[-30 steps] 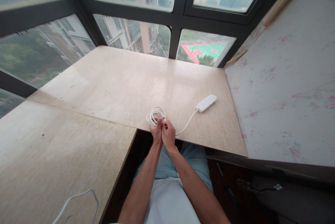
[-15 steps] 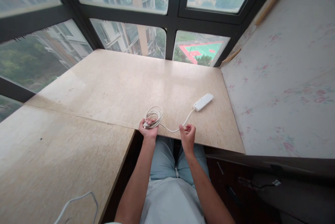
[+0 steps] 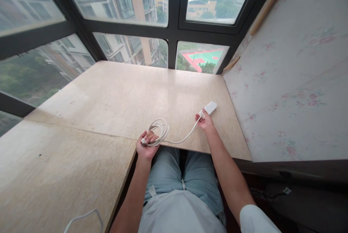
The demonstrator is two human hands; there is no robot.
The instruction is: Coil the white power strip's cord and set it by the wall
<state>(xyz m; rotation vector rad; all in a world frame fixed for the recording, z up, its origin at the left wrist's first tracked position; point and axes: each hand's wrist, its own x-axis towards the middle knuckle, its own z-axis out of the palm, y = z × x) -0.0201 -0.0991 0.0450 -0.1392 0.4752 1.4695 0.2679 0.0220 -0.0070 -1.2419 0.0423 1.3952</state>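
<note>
A white power strip (image 3: 210,107) lies on the beige table (image 3: 122,91) at the right. Its white cable (image 3: 185,138) runs left to a coil of loops (image 3: 160,127) at the table's front edge. My left hand (image 3: 146,146) is closed around the coil, with the plug end inside its fingers. My right hand (image 3: 205,121) is stretched out to the near end of the power strip, its fingers closed on the cable where it meets the strip.
A second beige board (image 3: 49,175) joins at the left, with a loop of white wire (image 3: 84,216) at its near edge. Large dark-framed windows (image 3: 171,26) stand behind. A flower-patterned wall (image 3: 293,80) rises at the right. My legs are under the table.
My right hand left the coil, slid right along the cable and reached the power strip. My left hand kept the coil and drew it slightly toward me.
</note>
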